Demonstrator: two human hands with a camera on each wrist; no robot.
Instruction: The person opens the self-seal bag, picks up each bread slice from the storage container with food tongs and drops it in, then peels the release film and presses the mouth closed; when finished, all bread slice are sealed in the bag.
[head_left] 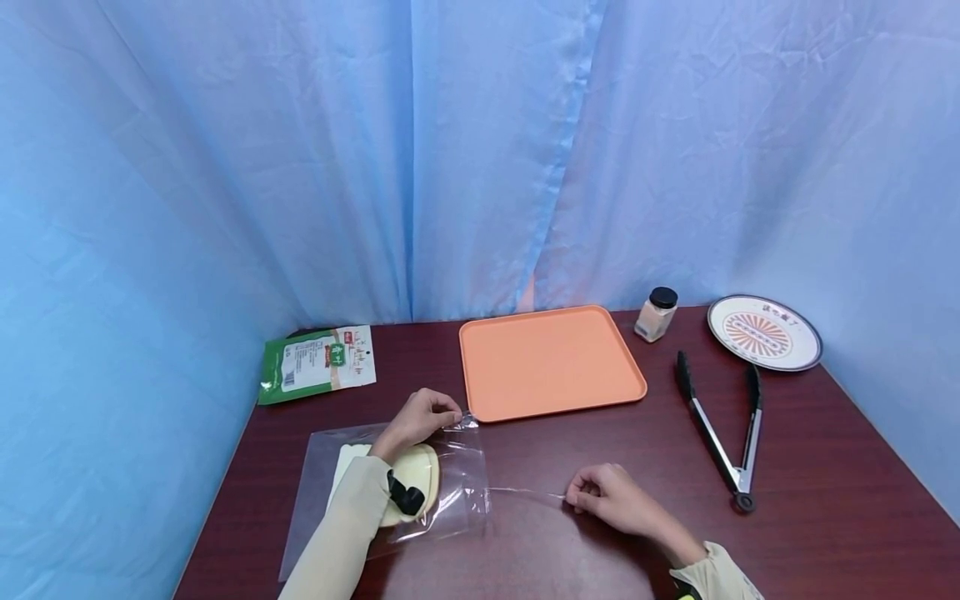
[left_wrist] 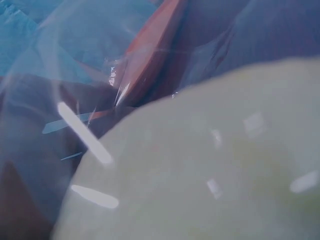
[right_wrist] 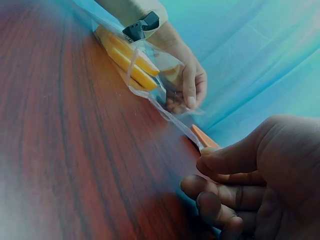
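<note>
A clear plastic bag (head_left: 461, 471) lies at the table's left front, with pale yellow, round-ended slabs (head_left: 423, 467) inside. My left hand (head_left: 422, 418) pinches the bag's far right corner, its forearm crossing over the bag. From the bag's right edge a thin clear strip of plastic (head_left: 525, 492) runs taut to my right hand (head_left: 611, 500), which pinches its end between thumb and forefinger. In the right wrist view, the slabs (right_wrist: 132, 62) show thick yellow edges, stacked inside the bag. A pale slab (left_wrist: 210, 150) under shiny film fills much of the left wrist view; no fingers are identifiable there.
Behind the bag lies an orange tray (head_left: 551, 362). A green and white packet (head_left: 318, 364) is at the back left. Toward the right are a black-capped jar (head_left: 656, 314), spread tongs (head_left: 738, 467) and a patterned plate (head_left: 765, 333). Blue curtains (head_left: 480, 167) enclose the table.
</note>
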